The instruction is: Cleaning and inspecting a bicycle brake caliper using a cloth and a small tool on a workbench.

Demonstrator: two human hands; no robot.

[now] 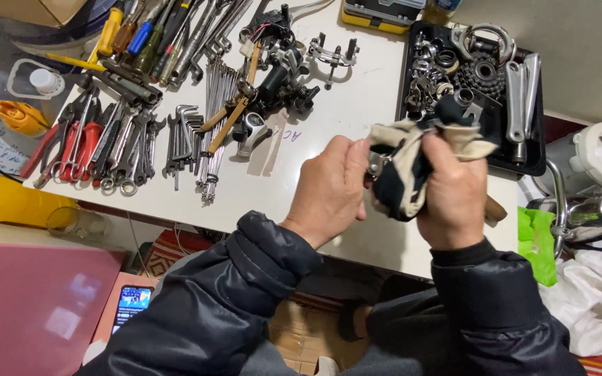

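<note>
Gripping a small shiny metal part (376, 164) in a closed grasp, the left hand (332, 188) met the right hand (454, 195) above the near edge of the white worktable (357, 104). The right hand was clenched around a grimy cream-and-black cloth rag (405, 170), which wrapped most of the part, so little of the metal showed and its cleanliness could not be told. Judging from that, the wiping looked to be under way rather than finished. Just beyond the hands, a black rectangular tray (539, 163) held 1 dark sprocket cluster (483, 73) and many other loose metal pieces, seemingly still awaiting attention. Rows of steel wrenches and pliers (116, 143) lay well apart to the left.
</note>
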